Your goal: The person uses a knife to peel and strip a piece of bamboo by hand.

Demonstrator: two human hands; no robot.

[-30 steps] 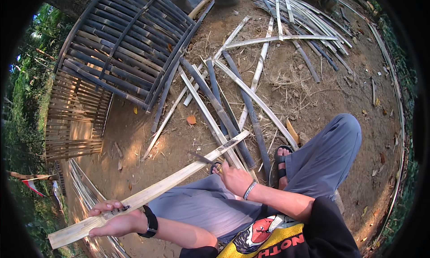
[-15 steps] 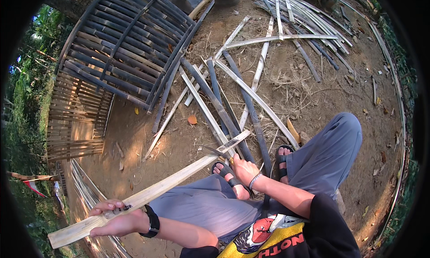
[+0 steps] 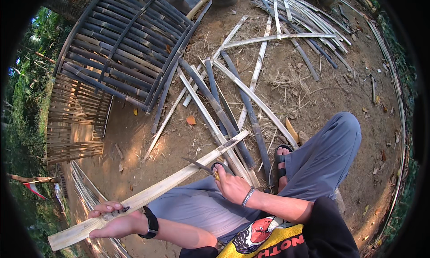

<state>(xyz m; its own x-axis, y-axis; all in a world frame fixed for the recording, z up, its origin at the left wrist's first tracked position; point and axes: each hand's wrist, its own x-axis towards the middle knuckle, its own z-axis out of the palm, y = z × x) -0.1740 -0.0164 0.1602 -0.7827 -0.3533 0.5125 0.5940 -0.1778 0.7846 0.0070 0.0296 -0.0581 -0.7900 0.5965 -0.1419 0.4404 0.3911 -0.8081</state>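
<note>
A long pale bamboo strip (image 3: 165, 182) slants from the lower left up to the middle, its far end over other bamboo pieces. My left hand (image 3: 115, 220) grips it near its close end, thumb below and fingers over the far edge; dark marks show on the strip there. My right hand (image 3: 230, 185) is closed round the yellowish handle of a knife (image 3: 201, 165). The dark blade lies across the middle of the strip, tip pointing left; whether it touches the wood I cannot tell.
Dark bamboo poles (image 3: 255, 123) and split strips (image 3: 257, 99) lie crossed on the dirt ahead. At the upper left stands a dark slatted bamboo bench (image 3: 121, 43), with a lighter slatted frame (image 3: 74, 119) beside it. More strips (image 3: 313, 22) are piled at the upper right.
My right hand has drawn the knife back along the strip, toward the left and nearer to me. My left hand and the strip have barely moved.
</note>
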